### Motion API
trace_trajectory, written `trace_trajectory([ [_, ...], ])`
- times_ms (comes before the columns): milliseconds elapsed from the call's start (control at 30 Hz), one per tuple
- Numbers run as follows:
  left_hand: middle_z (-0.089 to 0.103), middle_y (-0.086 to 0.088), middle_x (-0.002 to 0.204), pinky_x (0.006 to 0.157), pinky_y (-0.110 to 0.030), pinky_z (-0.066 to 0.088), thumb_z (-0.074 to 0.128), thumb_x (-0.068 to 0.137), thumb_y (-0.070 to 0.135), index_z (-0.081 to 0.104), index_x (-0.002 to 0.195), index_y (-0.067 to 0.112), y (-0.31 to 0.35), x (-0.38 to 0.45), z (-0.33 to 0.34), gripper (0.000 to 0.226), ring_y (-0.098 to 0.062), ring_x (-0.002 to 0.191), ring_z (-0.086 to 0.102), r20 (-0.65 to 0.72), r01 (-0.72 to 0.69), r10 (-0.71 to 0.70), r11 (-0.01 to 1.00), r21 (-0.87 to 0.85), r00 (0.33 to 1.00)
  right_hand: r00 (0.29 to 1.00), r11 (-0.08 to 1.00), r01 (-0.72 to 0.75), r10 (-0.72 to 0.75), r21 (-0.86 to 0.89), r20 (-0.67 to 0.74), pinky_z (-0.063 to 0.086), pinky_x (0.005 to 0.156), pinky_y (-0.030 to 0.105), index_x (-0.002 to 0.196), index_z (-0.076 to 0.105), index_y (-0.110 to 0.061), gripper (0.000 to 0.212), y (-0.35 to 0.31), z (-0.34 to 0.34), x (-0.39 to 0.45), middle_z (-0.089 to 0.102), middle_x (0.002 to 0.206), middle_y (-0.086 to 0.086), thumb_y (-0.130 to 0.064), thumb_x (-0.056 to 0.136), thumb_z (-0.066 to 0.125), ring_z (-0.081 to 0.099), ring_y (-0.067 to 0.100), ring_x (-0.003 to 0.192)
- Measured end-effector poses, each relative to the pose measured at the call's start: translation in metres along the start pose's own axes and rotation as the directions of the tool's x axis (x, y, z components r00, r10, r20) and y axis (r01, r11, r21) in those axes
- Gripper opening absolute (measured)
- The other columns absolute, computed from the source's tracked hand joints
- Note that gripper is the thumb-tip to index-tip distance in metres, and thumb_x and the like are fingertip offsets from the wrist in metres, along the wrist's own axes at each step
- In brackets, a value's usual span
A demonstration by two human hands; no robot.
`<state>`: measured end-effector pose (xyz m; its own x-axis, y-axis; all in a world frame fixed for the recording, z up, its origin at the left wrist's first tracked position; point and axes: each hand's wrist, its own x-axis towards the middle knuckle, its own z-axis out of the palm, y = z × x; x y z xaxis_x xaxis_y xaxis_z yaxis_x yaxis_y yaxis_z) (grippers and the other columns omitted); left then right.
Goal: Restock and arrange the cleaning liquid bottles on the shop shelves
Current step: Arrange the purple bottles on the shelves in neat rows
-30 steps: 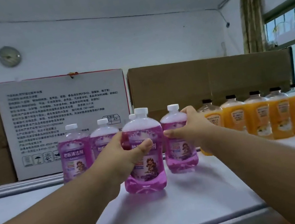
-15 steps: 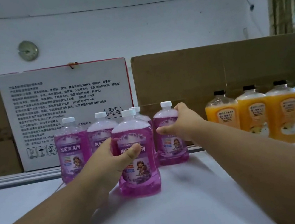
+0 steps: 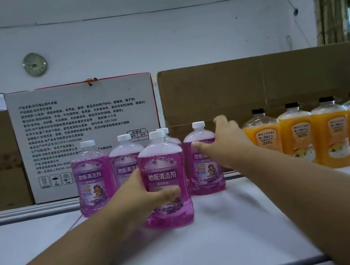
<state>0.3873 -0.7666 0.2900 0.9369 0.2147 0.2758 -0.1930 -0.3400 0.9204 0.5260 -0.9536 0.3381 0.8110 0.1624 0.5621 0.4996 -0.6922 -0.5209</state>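
White shelf (image 3: 234,234) holds the front bottle (image 3: 165,180), still clasped by left hand (image 3: 143,198), while right hand (image 3: 225,144) has opened, releasing the back-row bottle (image 3: 203,157), apparently placed.

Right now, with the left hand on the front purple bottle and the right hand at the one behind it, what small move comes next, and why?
Probably slide the front purple bottle, gripped by the left hand, back toward the purple row. It stands forward of the other purple bottles, on the white shelf. The right hand rests against the rightmost purple bottle, seemingly steadying it.
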Motion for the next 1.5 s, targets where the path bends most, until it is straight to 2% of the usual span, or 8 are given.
trace_trajectory([
  [100, 0.079, 0.004, 0.092, 0.081, -0.034, 0.054, 0.094, 0.049, 0.025, 0.060, 0.112, 0.028, 0.005, -0.004, -0.003, 0.072, -0.011, 0.085, 0.075, 0.045, 0.022, -0.026, 0.997, 0.078, 0.999, 0.957, 0.960, 0.266, -0.253, 0.082, -0.140, 0.045, 0.060, 0.018, 0.120, 0.047, -0.026, 0.046, -0.018, -0.013, -0.025, 0.059, 0.105, -0.005, -0.060, 0.090, 0.055, 0.058, 0.007, 0.086],
  [300, 0.078, 0.004, 0.096, 0.090, -0.040, 0.057, 0.083, 0.079, 0.011, 0.066, 0.113, 0.028, 0.012, -0.011, -0.013, 0.042, -0.014, 0.093, 0.073, 0.098, -0.004, -0.023, 0.964, 0.266, 0.995, 0.923, 0.940, 0.185, -0.266, 0.286, 0.278, 0.056, 0.057, 0.018, 0.122, 0.045, -0.033, 0.060, -0.068, -0.011, -0.056, 0.057, 0.094, -0.017, -0.059, 0.076, 0.074, 0.066, 0.007, 0.081],
  [400, 0.074, 0.017, 0.091, 0.075, -0.022, 0.053, 0.079, 0.083, 0.035, 0.062, 0.108, 0.032, 0.010, -0.024, -0.038, 0.030, 0.001, 0.083, 0.068, 0.133, -0.072, 0.006, 0.865, 0.496, 0.991, 0.935, 0.940, 0.137, -0.227, 0.311, 0.274, 0.058, 0.058, 0.020, 0.119, 0.048, -0.033, 0.054, -0.081, -0.007, -0.060, 0.060, 0.092, -0.015, -0.046, 0.076, 0.079, 0.068, 0.010, 0.081],
  [500, 0.059, 0.016, 0.118, 0.085, -0.029, 0.048, 0.070, 0.078, 0.065, 0.049, 0.128, 0.035, -0.004, -0.040, -0.088, 0.062, -0.008, 0.102, 0.057, 0.130, -0.113, 0.021, 0.641, 0.759, 0.991, 0.941, 0.933, 0.128, -0.222, 0.337, 0.257, 0.061, 0.062, 0.024, 0.120, 0.051, -0.033, 0.058, -0.099, 0.005, -0.067, 0.065, 0.101, -0.009, -0.047, 0.072, 0.080, 0.069, 0.011, 0.085],
  [767, 0.052, -0.007, 0.144, 0.099, -0.034, 0.040, 0.040, 0.072, 0.092, 0.050, 0.138, 0.021, -0.042, -0.054, -0.179, 0.097, -0.023, 0.125, 0.050, 0.137, -0.079, -0.146, 0.351, 0.933, 0.980, 0.954, 0.959, 0.172, -0.218, 0.224, 0.204, 0.061, 0.066, 0.031, 0.126, 0.050, -0.032, 0.063, -0.179, 0.070, -0.072, 0.064, 0.113, -0.001, -0.054, 0.074, 0.077, 0.066, 0.015, 0.089],
  [900, 0.054, -0.011, 0.135, 0.101, -0.040, 0.040, 0.035, 0.076, 0.091, 0.058, 0.120, 0.023, -0.054, -0.047, -0.181, 0.084, -0.029, 0.123, 0.047, 0.154, -0.096, -0.129, 0.371, 0.924, 0.980, 0.966, 0.968, 0.194, -0.217, 0.158, 0.140, 0.043, 0.053, 0.016, 0.137, 0.048, -0.026, 0.070, -0.196, 0.094, -0.064, 0.062, 0.124, 0.002, -0.053, 0.078, 0.076, 0.059, 0.014, 0.089],
  [1033, 0.042, -0.011, 0.150, 0.112, -0.044, 0.030, 0.033, 0.082, 0.086, 0.043, 0.144, 0.035, -0.060, -0.045, -0.178, 0.080, -0.032, 0.140, 0.033, 0.189, -0.133, -0.119, 0.373, 0.918, 0.975, 0.975, 0.975, 0.172, -0.189, 0.143, 0.115, 0.042, 0.053, 0.015, 0.138, 0.048, -0.024, 0.068, -0.202, 0.105, -0.061, 0.063, 0.125, 0.003, -0.048, 0.080, 0.076, 0.059, 0.013, 0.086],
  [1500, 0.049, -0.008, 0.146, 0.108, -0.043, 0.037, 0.039, 0.082, 0.084, 0.047, 0.142, 0.033, -0.061, -0.047, -0.180, 0.079, -0.031, 0.135, 0.041, 0.158, -0.121, -0.060, 0.397, 0.910, 0.986, 0.987, 0.986, 0.161, -0.160, 0.052, -0.023, 0.044, 0.074, 0.030, 0.131, 0.048, -0.018, 0.066, -0.213, 0.114, -0.079, 0.053, 0.124, 0.006, -0.053, 0.081, 0.073, 0.050, 0.015, 0.092],
])
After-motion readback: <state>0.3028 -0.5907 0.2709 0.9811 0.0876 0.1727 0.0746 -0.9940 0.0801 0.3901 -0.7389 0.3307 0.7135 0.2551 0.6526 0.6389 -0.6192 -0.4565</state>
